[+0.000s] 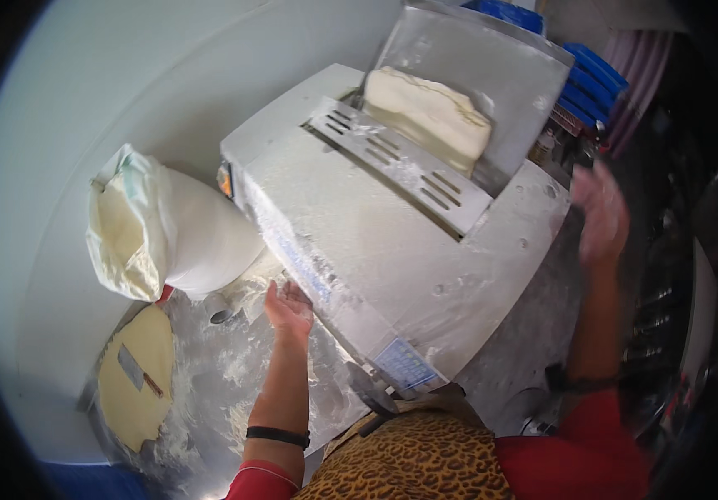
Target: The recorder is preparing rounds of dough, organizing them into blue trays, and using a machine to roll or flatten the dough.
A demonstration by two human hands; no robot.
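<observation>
A white metal dough sheeter stands before me, its top dusted with flour. Behind its slotted metal guard, a thick slab of pale dough rests on the tilted metal tray. My left hand is palm up beside the machine's left side, fingers apart, with flour on it; nothing shows in its palm. To the right of the machine, my right hand is raised, blurred, with fingers apart and no object visible in it.
An open white sack of flour stands on the left. Near it are a metal cup and a flat dough sheet with a scraper on top, on the floured table. Blue crates are stacked at the back right.
</observation>
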